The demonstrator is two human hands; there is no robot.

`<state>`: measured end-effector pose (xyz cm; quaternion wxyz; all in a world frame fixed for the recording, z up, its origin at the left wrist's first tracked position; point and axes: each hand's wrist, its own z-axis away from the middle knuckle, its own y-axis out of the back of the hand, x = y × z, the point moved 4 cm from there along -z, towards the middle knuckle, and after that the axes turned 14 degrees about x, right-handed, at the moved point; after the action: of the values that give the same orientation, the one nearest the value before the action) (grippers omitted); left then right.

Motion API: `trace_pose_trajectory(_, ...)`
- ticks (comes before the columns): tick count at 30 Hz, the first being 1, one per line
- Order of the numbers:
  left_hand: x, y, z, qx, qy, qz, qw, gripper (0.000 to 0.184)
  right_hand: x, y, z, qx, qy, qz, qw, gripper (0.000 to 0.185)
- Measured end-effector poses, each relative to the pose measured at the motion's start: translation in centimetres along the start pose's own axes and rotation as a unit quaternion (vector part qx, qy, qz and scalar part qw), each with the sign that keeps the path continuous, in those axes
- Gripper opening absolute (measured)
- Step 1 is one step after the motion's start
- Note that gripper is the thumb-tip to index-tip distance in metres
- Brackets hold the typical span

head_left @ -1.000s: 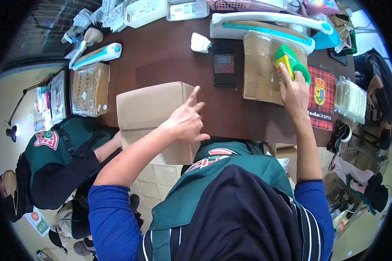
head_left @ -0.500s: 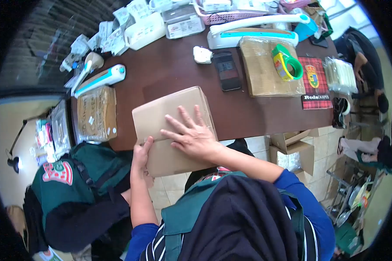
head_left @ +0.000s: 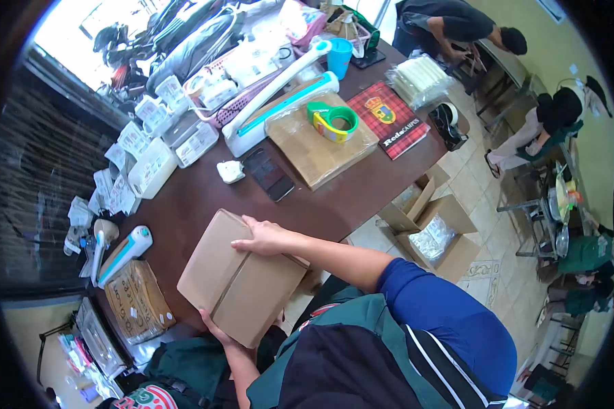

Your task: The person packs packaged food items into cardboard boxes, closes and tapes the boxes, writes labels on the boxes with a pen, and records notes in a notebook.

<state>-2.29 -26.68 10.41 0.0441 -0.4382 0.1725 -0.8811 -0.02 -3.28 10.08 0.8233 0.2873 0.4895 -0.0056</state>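
A plain brown cardboard box (head_left: 211, 262) is at the table's front edge, partly over it, with its flaps folded down and a seam running across the top. My right hand (head_left: 265, 238) grips the box's far right edge, the thumb lying on top by the seam. At the near left edge, my left hand (head_left: 217, 329) holds the box with the thumb up along its side; its other fingers are hidden underneath. A black phone (head_left: 269, 174) and a crumpled white item (head_left: 230, 172) lie beyond the box.
A wrapped carton (head_left: 293, 153) carries a green-yellow tape dispenser (head_left: 333, 123). Behind it stands a long white-blue sealer (head_left: 252, 133). Another taped carton (head_left: 136, 303) sits left, near a co-worker in green (head_left: 191, 368). Open boxes (head_left: 433, 238) stand on the floor.
My right hand has moved from lying flat on the box top to gripping its far edge. The box has turned, and my view has swung to the right.
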Motion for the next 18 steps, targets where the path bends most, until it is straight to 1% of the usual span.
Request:
trace_pose_trajectory(1, 0.0, 0.1, 0.0, 0.004, -0.024, 0.009, 1.0, 0.073, -0.8, 0.4, 0.5, 0.005, -0.001, -0.005, 1.0, 0.092)
trace_pose_trajectory(2, -0.3, 1.1, -0.9, 0.0, -0.024, 0.004, 1.0, 0.073, -1.4, 0.5, 1.0, 0.031, 0.015, 0.065, 0.997, 0.088)
trace_pose_trajectory(3, -0.9, 2.6, -2.4, -0.028, -0.01, 0.021, 0.999, 0.073, -1.6, 0.5, 1.5, 0.056, 0.031, 0.138, 0.988, 0.085)
trace_pose_trajectory(4, -0.9, 2.6, -2.5, -0.055, 0.006, 0.037, 0.998, 0.073, -1.6, 0.3, 1.8, 0.091, 0.069, 0.138, 0.984, 0.072)
trace_pose_trajectory(5, -0.9, 3.0, -2.2, -0.057, 0.007, 0.033, 0.998, 0.073, -1.0, 0.7, 1.8, 0.094, 0.066, 0.135, 0.984, 0.072)
trace_pose_trajectory(7, 0.5, 2.5, -1.0, 0.017, -0.019, -0.117, 0.993, 0.072, -0.6, 2.5, 2.4, 0.089, 0.095, 0.132, 0.983, 0.062)
trace_pose_trajectory(8, 0.5, 3.0, -1.2, 0.015, -0.019, -0.122, 0.992, 0.072, 0.6, 4.2, 3.1, 0.1, 0.073, 0.107, 0.986, 0.051)
trace_pose_trajectory(9, 0.4, 4.4, -1.8, 0.056, -0.001, -0.132, 0.99, 0.071, 3.6, 5.3, 2.7, 0.133, 0.055, 0.061, 0.988, 0.044)
trace_pose_trajectory(10, 0.4, 5.4, -2.1, 0.098, 0.017, -0.141, 0.985, 0.07, 5.8, 8.1, 3.4, 0.211, 0.102, 0.008, 0.972, 0.039)
trace_pose_trajectory(11, 0.5, 5.3, -2.2, 0.097, 0.02, -0.144, 0.985, 0.07, 8.8, 11.3, 4.4, 0.277, -0.013, -0.135, 0.951, 0.034)
trace_pose_trajectory(12, 0.4, 5.2, -2.2, 0.098, 0.036, -0.124, 0.987, 0.069, 12.8, 14.3, 4.6, 0.388, -0.002, -0.131, 0.912, 0.024)
trace_pose_trajectory(13, 0.4, 4.6, -2.1, 0.099, 0.053, -0.107, 0.988, 0.069, 17.0, 16.9, 5.1, 0.437, -0.12, -0.225, 0.862, 0.019)
trace_pose_trajectory(14, 0.7, 2.8, -1.3, 0.099, 0.027, -0.124, 0.987, 0.069, 22.3, 19.0, 4.9, 0.493, -0.142, -0.258, 0.819, 0.016)
trace_pose_trajectory(15, 0.7, 2.7, -1.4, 0.098, 0.029, -0.13, 0.986, 0.069, 25.1, 21.3, 5.6, 0.528, -0.183, -0.278, 0.782, 0.016)
trace_pose_trajectory(17, 1.1, 4.2, -2.5, 0.161, 0.008, -0.166, 0.973, 0.07, 29.6, 23.7, 5.8, 0.573, -0.212, -0.312, 0.728, 0.013)
trace_pose_trajectory(18, 1.5, 4.9, -3.1, 0.175, 0.018, -0.181, 0.968, 0.072, 30.7, 23.9, 5.5, 0.578, -0.213, -0.312, 0.723, 0.013)
